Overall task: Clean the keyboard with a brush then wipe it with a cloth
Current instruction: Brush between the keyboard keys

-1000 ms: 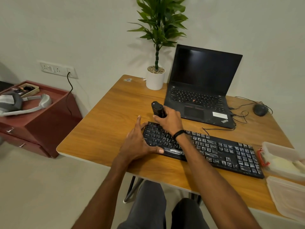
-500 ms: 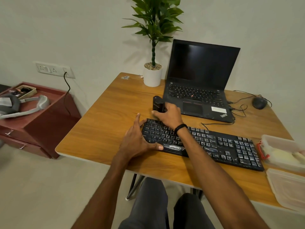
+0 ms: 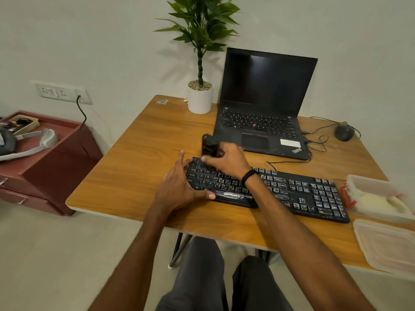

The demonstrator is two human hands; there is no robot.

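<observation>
Black full-size keyboard (image 3: 292, 194) lies across the front of the wood-grain desk (image 3: 139, 158), its left end under both hands. Head view: brushing step is in hand, by my read. The right hand (image 3: 226, 162) has fingers curled round a chunky black brush (image 3: 210, 145), working end down at the top-left key rows, handle sticking up toward the black laptop (image 3: 262, 122) behind. Bristles are hidden by the fingers, so can't confirm contact. As for the left hand (image 3: 179, 187), it grips nothing: fingers straight & laid along the keyboard's left edge, thumb stretched along the front edge by the space bar, prob bracing the board. Right forearm crosses over the middle keys, wrist bent down. Brush is at the far-left rows w/ the whole right stretch to go, so early I'd say. Next move calls for sweeping rightward row by row, light pressure, left hand holding firm. Pale cloth (image 3: 377, 202), prob the wipe, sits in a clear plastic tub (image 3: 368, 178) just beside the keyboard's right end
</observation>
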